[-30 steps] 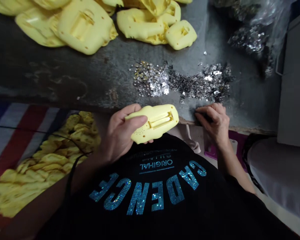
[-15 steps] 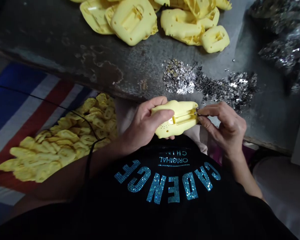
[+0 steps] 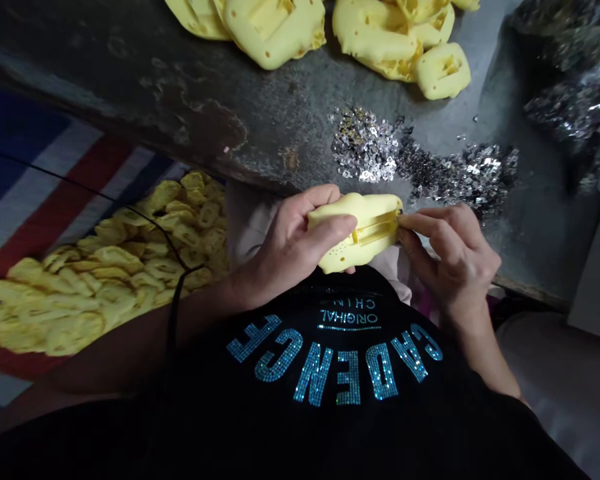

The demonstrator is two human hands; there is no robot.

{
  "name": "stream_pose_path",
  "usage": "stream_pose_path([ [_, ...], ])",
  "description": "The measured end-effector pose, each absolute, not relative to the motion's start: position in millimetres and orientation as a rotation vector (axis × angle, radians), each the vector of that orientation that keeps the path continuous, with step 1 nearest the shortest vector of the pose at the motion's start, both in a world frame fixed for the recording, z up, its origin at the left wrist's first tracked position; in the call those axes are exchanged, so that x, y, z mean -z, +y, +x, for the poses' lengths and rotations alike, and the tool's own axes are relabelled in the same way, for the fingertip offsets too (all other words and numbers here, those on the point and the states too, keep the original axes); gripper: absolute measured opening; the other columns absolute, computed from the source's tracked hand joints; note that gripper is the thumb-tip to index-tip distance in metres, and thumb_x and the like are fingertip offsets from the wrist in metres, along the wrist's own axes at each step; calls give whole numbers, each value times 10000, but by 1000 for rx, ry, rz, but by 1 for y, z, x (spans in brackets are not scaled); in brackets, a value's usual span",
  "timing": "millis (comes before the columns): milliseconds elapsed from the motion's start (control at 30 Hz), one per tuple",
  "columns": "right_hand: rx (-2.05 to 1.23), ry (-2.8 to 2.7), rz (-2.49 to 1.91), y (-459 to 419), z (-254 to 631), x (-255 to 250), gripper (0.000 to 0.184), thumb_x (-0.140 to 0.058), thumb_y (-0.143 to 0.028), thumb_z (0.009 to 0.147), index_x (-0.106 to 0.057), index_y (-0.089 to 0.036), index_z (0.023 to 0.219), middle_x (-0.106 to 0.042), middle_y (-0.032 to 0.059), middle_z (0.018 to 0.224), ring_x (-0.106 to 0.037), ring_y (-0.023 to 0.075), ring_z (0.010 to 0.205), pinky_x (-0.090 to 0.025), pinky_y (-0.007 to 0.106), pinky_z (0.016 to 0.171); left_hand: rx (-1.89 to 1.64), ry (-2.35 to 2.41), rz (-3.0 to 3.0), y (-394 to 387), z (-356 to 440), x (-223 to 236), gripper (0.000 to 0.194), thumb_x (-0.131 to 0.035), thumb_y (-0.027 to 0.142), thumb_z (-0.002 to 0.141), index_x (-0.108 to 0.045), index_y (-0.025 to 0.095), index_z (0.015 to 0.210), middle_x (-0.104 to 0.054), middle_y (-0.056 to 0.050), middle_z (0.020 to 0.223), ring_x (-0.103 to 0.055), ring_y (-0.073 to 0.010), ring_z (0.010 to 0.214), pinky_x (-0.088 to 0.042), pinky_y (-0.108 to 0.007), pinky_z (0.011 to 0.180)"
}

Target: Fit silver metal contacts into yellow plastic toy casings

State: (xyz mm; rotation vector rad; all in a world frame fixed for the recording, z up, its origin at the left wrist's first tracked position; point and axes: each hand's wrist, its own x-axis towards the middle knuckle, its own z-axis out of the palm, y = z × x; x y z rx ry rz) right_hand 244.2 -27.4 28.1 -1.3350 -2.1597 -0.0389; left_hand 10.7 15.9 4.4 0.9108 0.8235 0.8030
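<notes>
A yellow plastic shell (image 3: 375, 208) with a long battery slot and a patch of small holes is gripped in my left hand (image 3: 305, 243), thumb across its face. It is held over my lap, near the table's front edge. At the slot's right end, my right hand (image 3: 447, 250) is closed in a pinch, thumb and forefinger against the shell. A small dark metal piece shows at the slot's end by the fingertips; the fingers hide most of it, so what they pinch is unclear. Beyond my hands lies a pile of small shiny metal contact plates (image 3: 367, 147).
A second heap of darker metal pieces (image 3: 460, 173) adjoins the first on the grey table (image 3: 180, 113). Several yellow shells (image 3: 275, 33) lie at the back. Plastic bags of metal parts (image 3: 570, 107) sit at right. At lower left, many yellow parts (image 3: 115, 267) rest on striped cloth.
The view has shifted slightly. My left hand still grips the shell, now tilted a little. My right fingertips remain at the slot's right end, covering more of the metal piece.
</notes>
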Motion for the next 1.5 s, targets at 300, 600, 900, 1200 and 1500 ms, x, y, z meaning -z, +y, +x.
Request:
stream_pose_path([
  [300,80,-2103,-1307,-29,242,-20,307,-760,-63,990,-711,-236,1239,-808,42,1083,-722,192,918,-621,349,816,-777,860,843,19,15,-6,305,-726,367,914,-470,219,839,-551,41,781,-701,-152,600,-620,-248,441],
  [600,112,-2065,-1300,-33,239,-16,317,-745,-38,978,-733,-238,1224,-816,51,1068,-733,202,901,-608,363,813,-811,843,802,19,18,-2,324,-708,373,889,-412,243,871,-577,58,755,-720,-157,562,-616,-253,418],
  [900,116,-2023,-1340,-34,242,-17,351,-742,-30,975,-761,-262,1238,-820,39,1102,-744,191,942,-608,347,842,-815,820,852,17,17,1,309,-706,376,914,-434,237,868,-568,55,757,-724,-168,562,-634,-279,436],
  [1200,268,-2126,-1308,-27,242,-10,298,-725,-80,1006,-749,-265,1238,-828,56,1132,-710,214,918,-572,388,791,-779,824,868,15,15,-2,324,-770,351,900,-477,219,853,-559,49,779,-695,-143,615,-635,-240,470],
  [1500,-451,-1714,-1347,-21,253,-4,288,-773,-197,1002,-794,-281,1277,-796,44,1132,-746,191,946,-623,346,774,-800,827,945,15,13,-3,365,-802,374,907,-477,217,849,-586,45,773,-696,-139,613,-614,-212,482],
])
